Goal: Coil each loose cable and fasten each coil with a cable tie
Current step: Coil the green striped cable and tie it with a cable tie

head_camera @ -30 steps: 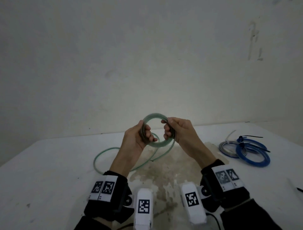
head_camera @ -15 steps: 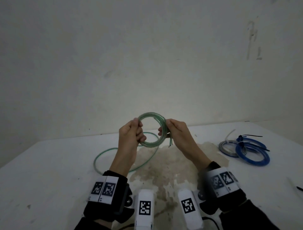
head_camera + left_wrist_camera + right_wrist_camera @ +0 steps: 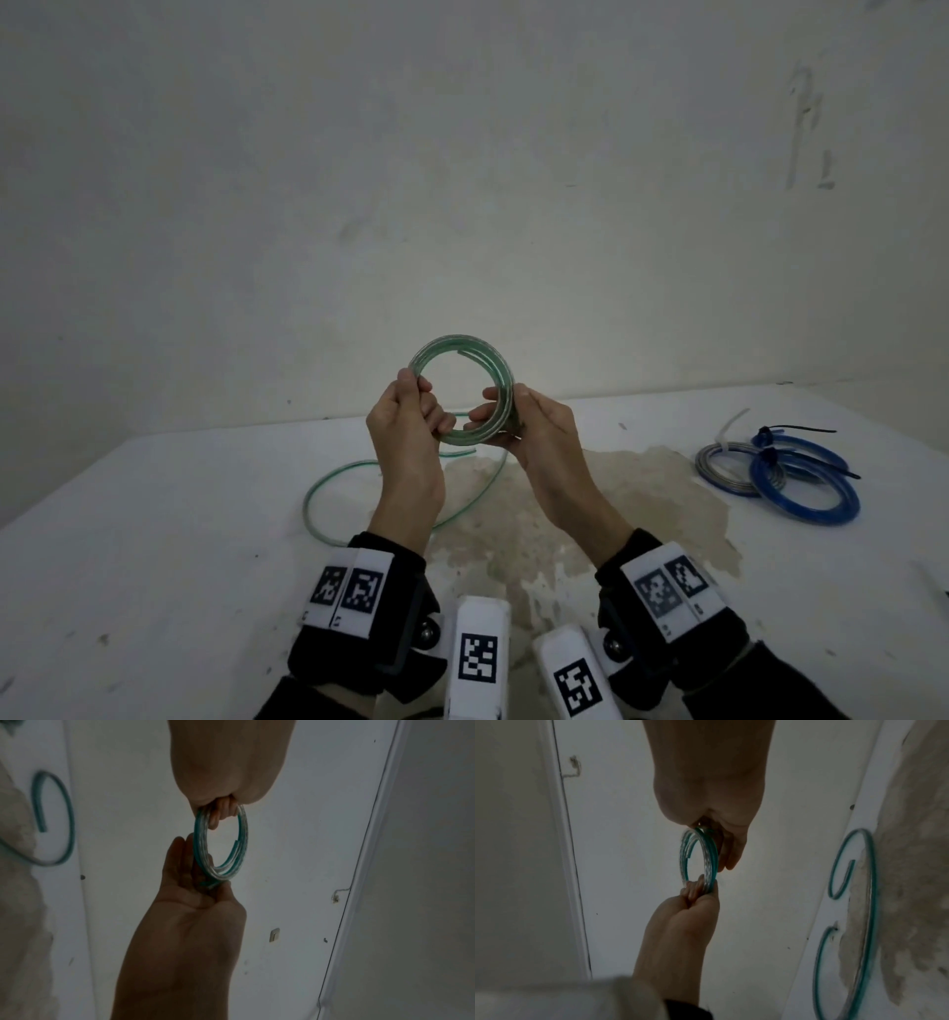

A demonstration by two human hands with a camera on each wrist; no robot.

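Hidden: the lower left arc of the green coil (image 3: 493, 360) sits behind the fingers of the left hand (image 3: 405, 437); its right arc is partly covered by the right hand (image 3: 534, 431). Whether the coil joins the loose green cable (image 3: 328, 480) on the tabletop (image 3: 154, 539) cannot be told, as the hands and forearms cover that stretch.
Cut off: a thin dark item at the right rim of the head view is too clipped to name; both wrist views are dim.
Edges: the tabletop's far edge meets the wall (image 3: 462, 180) just behind the hands; its left edge slants toward the near corner.
Open room: bare white surface lies to the left of the loose green cable; a brownish stain (image 3: 565, 514) spreads under the hands.
Right side: two blue coils (image 3: 801, 493) and a grey coil (image 3: 719, 470) lie together, well apart from the hands, with black cable ties (image 3: 801, 429) on the blue ones and a white tie on the grey.
Left hand: fingers curled round the coil's left side, thumb on the outside.
Right hand: pinches the coil's right side between thumb and fairly straight fingers, as the left wrist view shows.
Coil position: held upright in the air above the tabletop, between both hands, one cut end (image 3: 235, 843) lying free along the ring.
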